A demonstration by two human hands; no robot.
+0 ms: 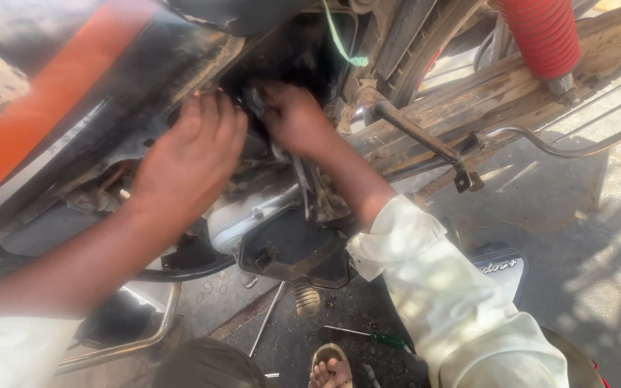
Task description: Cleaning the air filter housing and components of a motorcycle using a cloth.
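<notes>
Motorcycle engine bay (282,65), dark and opened under the orange-and-black body panel (59,93), takes both our hands. Left hand (192,154) rests spread on the frame; right hand (292,115) reaches inside, fingers hidden, so we cannot tell its grip. We judge the work midway: black plastic side cover (292,251) hangs loose, and a green-handled screwdriver (371,336) lies on the ground.

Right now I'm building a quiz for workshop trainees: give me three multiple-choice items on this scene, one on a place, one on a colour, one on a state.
1. Where does the screwdriver lie?
A. on the ground by the sandalled foot
B. in the left hand
C. on the motorcycle seat

2. What colour is the ribbed spring cover at upper right?
A. blue
B. red
C. white

3. How are the hands placed?
A. both hanging free
B. both reaching into the dark opening in the motorcycle's frame
C. one on the ground

Answers:
1 A, it lies on the pavement beside the foot.
2 B, the cover is plainly red.
3 B, left hand and right hand both reach into the opening.
</notes>
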